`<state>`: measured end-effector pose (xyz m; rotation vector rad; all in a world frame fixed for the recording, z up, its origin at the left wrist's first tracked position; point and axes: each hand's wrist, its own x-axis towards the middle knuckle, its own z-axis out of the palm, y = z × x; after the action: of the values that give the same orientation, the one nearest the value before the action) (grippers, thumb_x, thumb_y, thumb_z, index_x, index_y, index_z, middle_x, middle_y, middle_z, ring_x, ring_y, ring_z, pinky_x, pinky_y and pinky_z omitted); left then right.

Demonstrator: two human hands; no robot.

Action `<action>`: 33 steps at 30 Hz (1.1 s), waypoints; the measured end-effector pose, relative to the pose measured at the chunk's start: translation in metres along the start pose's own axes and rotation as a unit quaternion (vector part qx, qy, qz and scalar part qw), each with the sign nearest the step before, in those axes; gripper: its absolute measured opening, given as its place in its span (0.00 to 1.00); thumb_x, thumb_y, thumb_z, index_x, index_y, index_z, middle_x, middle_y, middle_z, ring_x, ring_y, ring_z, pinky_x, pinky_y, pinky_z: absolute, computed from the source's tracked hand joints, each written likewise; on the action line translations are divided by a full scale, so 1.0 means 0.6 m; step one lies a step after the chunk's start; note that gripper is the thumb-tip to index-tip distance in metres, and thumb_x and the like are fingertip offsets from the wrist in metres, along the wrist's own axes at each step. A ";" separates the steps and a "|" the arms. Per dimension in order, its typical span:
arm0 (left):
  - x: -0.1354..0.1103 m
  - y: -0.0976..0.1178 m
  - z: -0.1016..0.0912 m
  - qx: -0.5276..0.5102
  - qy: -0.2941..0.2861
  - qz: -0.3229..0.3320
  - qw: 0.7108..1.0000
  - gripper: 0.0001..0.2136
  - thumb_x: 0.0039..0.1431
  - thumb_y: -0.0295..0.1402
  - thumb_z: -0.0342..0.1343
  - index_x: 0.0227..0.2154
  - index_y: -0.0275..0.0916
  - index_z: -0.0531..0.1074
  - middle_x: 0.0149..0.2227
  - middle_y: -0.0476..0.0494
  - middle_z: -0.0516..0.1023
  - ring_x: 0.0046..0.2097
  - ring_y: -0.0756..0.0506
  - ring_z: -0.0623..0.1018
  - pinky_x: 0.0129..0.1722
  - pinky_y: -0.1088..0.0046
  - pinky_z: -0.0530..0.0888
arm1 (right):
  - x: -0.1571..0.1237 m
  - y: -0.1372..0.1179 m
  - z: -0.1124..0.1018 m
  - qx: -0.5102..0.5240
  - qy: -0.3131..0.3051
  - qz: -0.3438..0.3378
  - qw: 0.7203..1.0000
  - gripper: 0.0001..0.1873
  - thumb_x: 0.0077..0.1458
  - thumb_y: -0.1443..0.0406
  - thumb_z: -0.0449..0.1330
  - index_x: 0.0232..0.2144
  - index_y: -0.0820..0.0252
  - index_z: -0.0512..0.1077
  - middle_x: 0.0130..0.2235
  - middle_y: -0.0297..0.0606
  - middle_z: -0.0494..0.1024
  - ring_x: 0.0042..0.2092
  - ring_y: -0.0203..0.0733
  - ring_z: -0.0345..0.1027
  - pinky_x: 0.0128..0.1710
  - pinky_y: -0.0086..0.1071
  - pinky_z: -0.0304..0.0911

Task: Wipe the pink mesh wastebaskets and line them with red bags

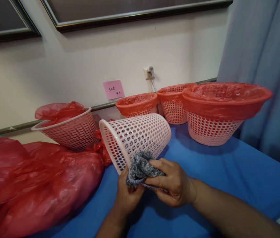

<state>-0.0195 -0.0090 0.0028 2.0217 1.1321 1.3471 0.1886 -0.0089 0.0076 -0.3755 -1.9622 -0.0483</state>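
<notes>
A pale pink perforated wastebasket (145, 130) is tipped on its side above the blue table, its mouth facing left. At the near part of its rim, my left hand (127, 195) grips it, with some fingers hidden behind the cloth and rim. My right hand (171, 181) is closed on a grey speckled cloth (141, 167), which touches the basket's outer wall close to the rim. Part of the cloth hangs over the left fingers.
Red-lined wastebaskets stand behind: one at right (214, 129), another (173, 109), and one further back (137, 104). Left are a wastebasket with a loose red bag (75, 132) and a big red plastic heap (43, 185). The blue table (254, 185) meets a wall and curtain (261, 66).
</notes>
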 end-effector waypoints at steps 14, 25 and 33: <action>0.009 0.024 0.015 0.140 -0.174 0.083 0.971 0.17 0.59 0.25 0.55 0.50 0.40 0.78 0.51 0.37 0.81 0.51 0.39 0.80 0.54 0.60 0.78 | -0.036 0.149 -0.024 -0.129 0.183 0.305 0.926 0.18 0.60 0.65 0.57 0.52 0.56 0.75 0.52 0.50 0.72 0.52 0.54 0.72 0.55 0.54 0.70; 0.017 0.019 0.010 0.153 -0.224 0.050 0.961 0.20 0.57 0.23 0.54 0.52 0.39 0.76 0.55 0.37 0.78 0.56 0.38 0.78 0.58 0.58 0.74 | -0.030 0.112 -0.007 -0.105 0.157 0.262 0.946 0.19 0.57 0.67 0.56 0.51 0.56 0.74 0.56 0.49 0.70 0.56 0.54 0.71 0.56 0.51 0.70; 0.017 0.033 0.024 0.181 -0.300 -0.005 0.937 0.20 0.51 0.24 0.58 0.48 0.41 0.78 0.55 0.40 0.79 0.53 0.39 0.79 0.55 0.63 0.77 | -0.023 0.123 -0.028 -0.092 0.198 0.307 0.926 0.19 0.57 0.65 0.58 0.51 0.50 0.75 0.55 0.43 0.71 0.55 0.51 0.71 0.57 0.50 0.69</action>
<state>0.0030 -0.0105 0.0168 2.4331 1.1386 0.4515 0.2296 0.0546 -0.0078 -1.0100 -1.3771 0.0919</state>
